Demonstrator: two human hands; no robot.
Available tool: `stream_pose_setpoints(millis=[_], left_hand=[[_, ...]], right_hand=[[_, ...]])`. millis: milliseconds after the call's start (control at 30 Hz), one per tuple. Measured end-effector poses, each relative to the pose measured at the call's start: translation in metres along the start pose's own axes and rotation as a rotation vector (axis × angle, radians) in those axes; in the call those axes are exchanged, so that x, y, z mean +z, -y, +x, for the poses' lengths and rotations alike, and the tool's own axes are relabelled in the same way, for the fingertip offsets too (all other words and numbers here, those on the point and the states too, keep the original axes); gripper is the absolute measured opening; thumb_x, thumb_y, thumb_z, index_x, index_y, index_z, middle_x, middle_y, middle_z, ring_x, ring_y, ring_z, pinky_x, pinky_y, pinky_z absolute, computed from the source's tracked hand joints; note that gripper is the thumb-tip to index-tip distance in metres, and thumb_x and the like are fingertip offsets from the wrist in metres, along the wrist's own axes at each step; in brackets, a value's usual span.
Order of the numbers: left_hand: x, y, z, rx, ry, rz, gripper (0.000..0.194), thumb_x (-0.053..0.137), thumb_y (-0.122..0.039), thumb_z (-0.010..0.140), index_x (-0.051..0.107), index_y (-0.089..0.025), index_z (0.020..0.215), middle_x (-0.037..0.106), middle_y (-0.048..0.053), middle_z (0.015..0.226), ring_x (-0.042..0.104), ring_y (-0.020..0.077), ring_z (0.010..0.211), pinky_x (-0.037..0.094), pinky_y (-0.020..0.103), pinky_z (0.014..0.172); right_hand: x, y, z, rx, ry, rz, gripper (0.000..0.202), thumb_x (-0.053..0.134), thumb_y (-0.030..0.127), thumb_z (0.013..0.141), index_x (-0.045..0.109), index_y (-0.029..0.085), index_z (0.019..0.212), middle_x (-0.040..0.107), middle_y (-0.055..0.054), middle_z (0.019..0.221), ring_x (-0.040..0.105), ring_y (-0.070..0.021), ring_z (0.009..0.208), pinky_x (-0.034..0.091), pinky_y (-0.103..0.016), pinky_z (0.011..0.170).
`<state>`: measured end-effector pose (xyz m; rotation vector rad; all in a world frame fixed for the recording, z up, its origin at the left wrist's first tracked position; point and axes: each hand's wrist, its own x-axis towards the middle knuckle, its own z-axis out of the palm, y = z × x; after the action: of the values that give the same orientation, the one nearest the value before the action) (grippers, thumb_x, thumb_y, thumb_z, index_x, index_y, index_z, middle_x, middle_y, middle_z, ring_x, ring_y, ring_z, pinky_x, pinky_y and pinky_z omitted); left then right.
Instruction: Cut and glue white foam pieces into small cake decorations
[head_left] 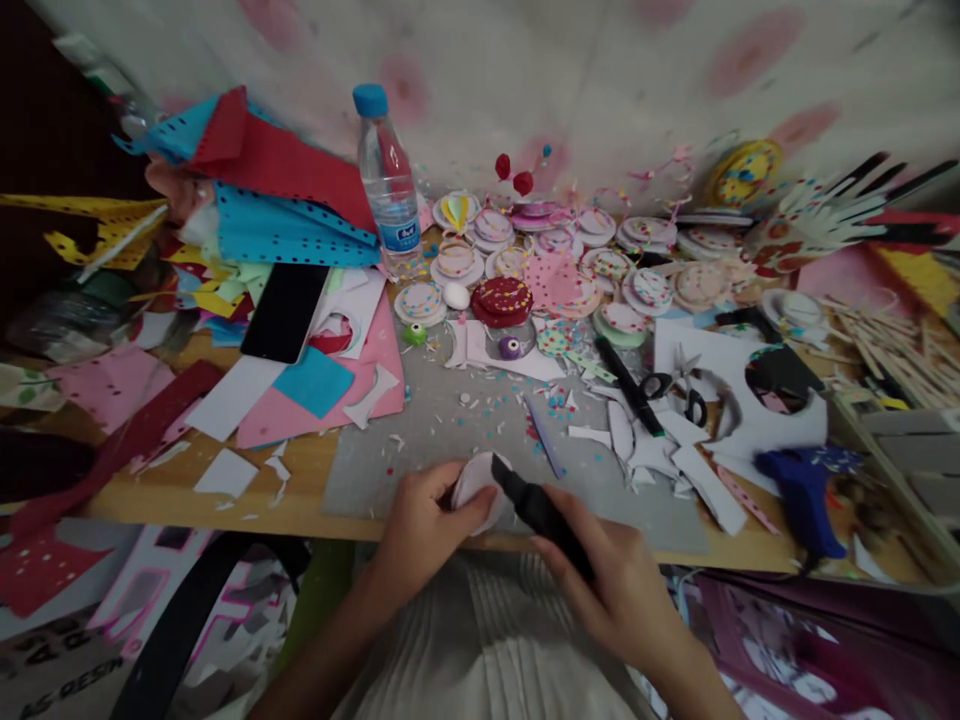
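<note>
White disc (474,480) is up in the air at the near edge of the surface (169,490), roughly mid-scene, pinched in the left hand (431,520) with the thumb across its front. The right hand (619,565) is wrapped around a black tool (544,515), with the tip right at the disc's upper right edge; can't tell from this angle if it's actually touching. So both hands are busy gripping something.

Just past them is a grey mat (367,455) littered with tiny scraps, plus a thin purple stick (544,435) lying to the right of the middle. Further back there's a green ball with an eye (414,335) and, to its right, a purple ball with an eye (511,347), near a dark red round box (501,300). Far side is crowded with little decorated rounds, and a water bottle (397,200) stands upright to their left.

Over on the left, a phone (286,313) lies among paper pieces, near a heap of blue and red dotted sheets. On the right you've got scissors (679,385) lying on cut white sheets, a black marker (630,385) just left of them, and a blue glue gun (806,500) nearer the edge.
</note>
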<state>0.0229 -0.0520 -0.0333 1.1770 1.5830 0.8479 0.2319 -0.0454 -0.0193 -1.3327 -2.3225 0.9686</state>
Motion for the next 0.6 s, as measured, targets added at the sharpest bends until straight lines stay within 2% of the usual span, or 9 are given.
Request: stream_pose_setpoints(millis=[133,300,467,600], left_hand=[[-0.005,-0.008,-0.004,0.037,-0.034,0.081,0.010,0.056,-0.019,0.066,0.053,-0.017,0.057,0.044,-0.006,0.052,0.041,0.0089,0.051,0.028,0.019,0.047],[-0.007,-0.007,-0.007,0.066,-0.093,0.130,0.011,0.055,-0.018,0.063,0.048,-0.018,0.054,0.044,-0.007,0.049,0.039,0.0083,0.049,0.027,0.019,0.047],[-0.007,-0.005,-0.009,0.073,-0.085,0.137,0.015,0.057,-0.020,0.069,0.050,-0.017,0.055,0.043,-0.007,0.049,0.039,0.0081,0.049,0.028,0.019,0.047],[-0.011,-0.006,-0.014,0.062,-0.075,0.143,0.022,0.060,-0.031,0.078,0.063,-0.016,0.064,0.049,-0.004,0.053,0.045,0.0092,0.051,0.033,0.019,0.047]], right_hand=[[0.003,0.011,0.006,-0.125,0.060,-0.073,0.036,0.041,0.035,0.097,0.049,0.018,0.127,0.073,-0.010,0.089,0.070,-0.0225,0.071,0.050,-0.028,0.060],[0.004,0.017,0.012,-0.152,0.087,-0.093,0.035,0.040,0.033,0.097,0.049,0.017,0.127,0.073,-0.009,0.086,0.070,-0.0224,0.067,0.050,-0.028,0.056],[0.010,0.012,0.014,-0.102,0.083,-0.054,0.035,0.044,0.032,0.096,0.050,0.019,0.128,0.074,-0.009,0.088,0.071,-0.0228,0.067,0.050,-0.028,0.057],[0.008,-0.009,0.015,0.069,-0.041,-0.046,0.036,0.043,0.038,0.096,0.053,0.019,0.124,0.074,-0.011,0.089,0.071,-0.0260,0.067,0.049,-0.031,0.055]])
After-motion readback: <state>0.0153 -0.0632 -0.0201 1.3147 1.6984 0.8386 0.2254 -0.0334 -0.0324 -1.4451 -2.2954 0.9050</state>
